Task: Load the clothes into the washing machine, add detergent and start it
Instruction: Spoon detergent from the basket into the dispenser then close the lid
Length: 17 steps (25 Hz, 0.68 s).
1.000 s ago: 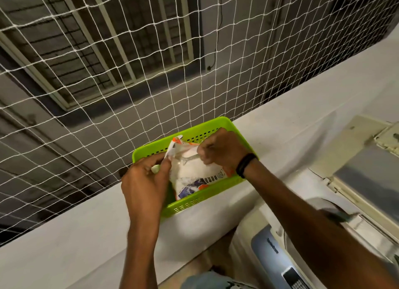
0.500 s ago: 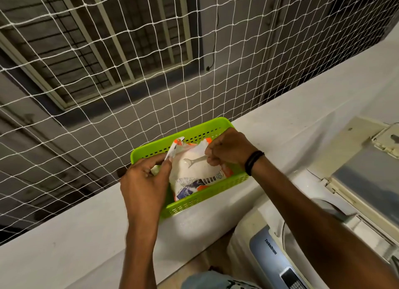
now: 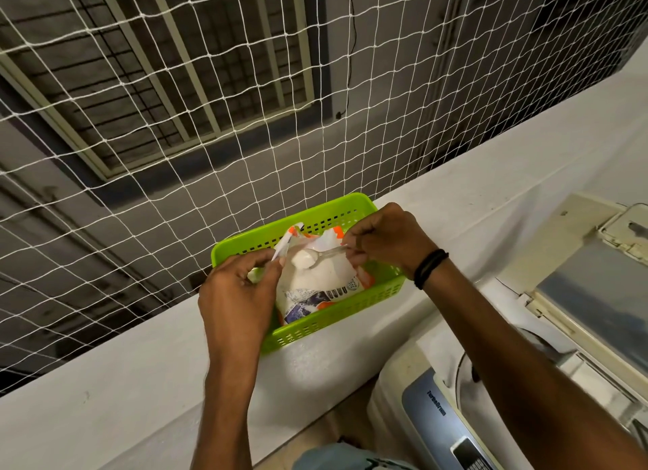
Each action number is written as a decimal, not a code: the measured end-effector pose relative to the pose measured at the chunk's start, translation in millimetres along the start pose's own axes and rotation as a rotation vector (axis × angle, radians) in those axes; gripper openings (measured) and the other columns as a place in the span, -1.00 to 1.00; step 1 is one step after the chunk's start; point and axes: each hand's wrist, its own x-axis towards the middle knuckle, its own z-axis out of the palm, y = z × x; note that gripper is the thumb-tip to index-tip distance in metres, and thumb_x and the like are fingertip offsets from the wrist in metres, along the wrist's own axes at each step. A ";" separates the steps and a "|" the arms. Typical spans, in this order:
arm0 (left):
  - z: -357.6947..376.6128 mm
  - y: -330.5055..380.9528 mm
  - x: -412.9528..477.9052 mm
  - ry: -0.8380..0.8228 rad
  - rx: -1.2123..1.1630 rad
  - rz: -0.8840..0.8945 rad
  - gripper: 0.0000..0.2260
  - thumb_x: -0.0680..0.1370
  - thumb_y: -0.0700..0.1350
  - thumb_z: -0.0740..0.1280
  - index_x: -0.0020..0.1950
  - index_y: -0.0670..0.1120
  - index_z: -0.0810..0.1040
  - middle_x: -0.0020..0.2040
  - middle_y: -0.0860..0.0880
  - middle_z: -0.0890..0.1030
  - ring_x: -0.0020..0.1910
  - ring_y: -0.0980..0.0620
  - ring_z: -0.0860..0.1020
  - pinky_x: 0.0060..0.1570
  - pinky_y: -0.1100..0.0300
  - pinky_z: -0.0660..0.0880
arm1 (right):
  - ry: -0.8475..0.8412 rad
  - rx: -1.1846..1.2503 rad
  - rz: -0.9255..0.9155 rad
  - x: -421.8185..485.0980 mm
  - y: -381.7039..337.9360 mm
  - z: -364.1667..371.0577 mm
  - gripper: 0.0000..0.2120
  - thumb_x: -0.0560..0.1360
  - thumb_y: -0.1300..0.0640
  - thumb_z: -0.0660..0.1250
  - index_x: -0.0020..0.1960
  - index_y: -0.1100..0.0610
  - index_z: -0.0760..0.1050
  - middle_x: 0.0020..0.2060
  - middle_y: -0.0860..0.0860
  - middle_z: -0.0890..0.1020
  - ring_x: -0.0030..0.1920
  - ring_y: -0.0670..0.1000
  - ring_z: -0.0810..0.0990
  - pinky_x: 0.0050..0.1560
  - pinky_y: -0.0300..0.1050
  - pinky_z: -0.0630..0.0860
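The left hand (image 3: 238, 294) pinches the torn top edge of the detergent bag (image 3: 315, 287) between thumb and curled fingers and holds that flap up and open. The bag stands just to the right of this hand, inside a green basket (image 3: 333, 320) with perforated walls. The left hand's knuckles reach over the basket's left rim. The right hand (image 3: 385, 238), with a black wristband (image 3: 429, 268) on its wrist, is closed around the handle of a clear plastic spoon (image 3: 324, 255), fingers curled tight on it. The spoon runs leftward from those fingers, and its bowl, heaped with white powder (image 3: 301, 257), hangs over the bag's open mouth, between the two hands and nearer the left one. Both hands are over the basket, which sits on a white ledge (image 3: 140, 382) under the forearms. Beyond the hands, a white net (image 3: 245, 118) rises from the far side of the ledge. Below and to the right of the right forearm stands the washing machine (image 3: 431, 417), with a blue-grey control panel and its lid (image 3: 596, 294) raised, well apart from the bag and spoon.
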 end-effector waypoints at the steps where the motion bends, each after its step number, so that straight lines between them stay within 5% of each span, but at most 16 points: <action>1: -0.2 0.2 -0.2 -0.002 0.003 0.001 -0.83 0.49 0.06 0.45 0.04 0.08 0.73 -0.04 0.08 0.71 -0.25 0.10 0.51 -0.21 0.27 0.38 | -0.027 0.052 0.010 -1.4 0.5 -2.5 -0.89 0.38 0.20 0.43 -0.29 0.19 0.69 -0.43 0.07 0.69 -0.41 -0.04 0.64 -0.13 -0.21 0.59; 3: -0.6 0.9 -1.2 -0.004 0.000 -0.004 -0.82 0.49 0.07 0.45 0.05 0.08 0.72 -0.03 0.08 0.71 -0.25 0.10 0.52 -0.21 0.28 0.40 | -0.066 0.195 0.051 -3.7 2.1 -6.2 -0.89 0.33 0.21 0.46 -0.30 0.27 0.66 -0.36 0.23 0.67 -0.36 0.10 0.63 -0.15 -0.05 0.63; 7: -1.5 3.6 -2.8 -0.005 -0.032 -0.030 -0.80 0.49 0.10 0.45 0.06 0.08 0.72 -0.03 0.09 0.71 -0.23 0.11 0.53 -0.20 0.26 0.44 | -0.089 0.435 0.069 -15.0 2.0 -20.8 -0.95 0.46 0.45 0.38 -0.14 0.46 0.59 -0.38 0.23 0.62 -0.42 0.05 0.65 -0.32 -0.18 0.62; 17: 13.1 43.1 -18.8 0.081 -0.166 0.072 -0.83 0.55 -0.04 0.41 0.12 0.03 0.68 -0.01 0.06 0.65 -0.16 0.05 0.57 -0.11 0.13 0.53 | 0.019 0.623 0.097 -73.2 40.3 -80.8 -0.84 0.47 0.41 0.37 0.02 0.47 0.60 -0.22 0.28 0.67 -0.24 0.07 0.70 -0.16 -0.17 0.67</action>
